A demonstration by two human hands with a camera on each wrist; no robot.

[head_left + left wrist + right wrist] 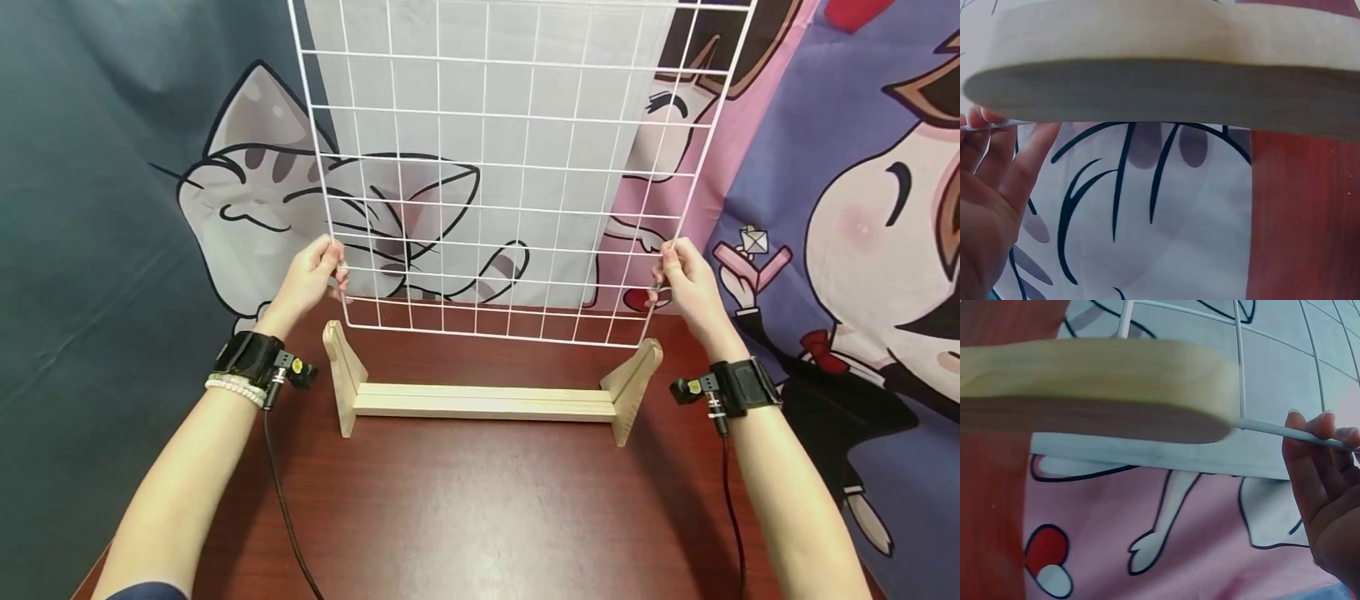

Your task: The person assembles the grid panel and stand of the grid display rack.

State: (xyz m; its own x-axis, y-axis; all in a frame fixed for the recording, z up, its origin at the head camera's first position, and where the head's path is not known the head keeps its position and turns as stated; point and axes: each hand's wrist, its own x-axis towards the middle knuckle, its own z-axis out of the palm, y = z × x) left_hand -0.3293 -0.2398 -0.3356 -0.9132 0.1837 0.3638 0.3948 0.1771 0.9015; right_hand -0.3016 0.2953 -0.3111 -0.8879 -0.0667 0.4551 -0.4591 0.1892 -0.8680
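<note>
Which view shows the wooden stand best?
Head view: the whole wooden stand sits on the table, below the wire grid. Left wrist and right wrist views each show only one blurred end piece of it, close up.

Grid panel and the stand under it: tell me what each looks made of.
Grid panel: thin white wire, probably coated metal, judging by its smooth, even rods. Stand: pale, seemingly unfinished wood, with faint grain and a matte surface. Both hands, left and right, hold the panel's side edges.

1. A dark red wooden table [480,517] lies beneath my hands.
2. Beyond them hangs a cartoon cat cloth [255,192].
3. Off to my right hangs a purple cartoon-figure cloth [862,208].
</note>
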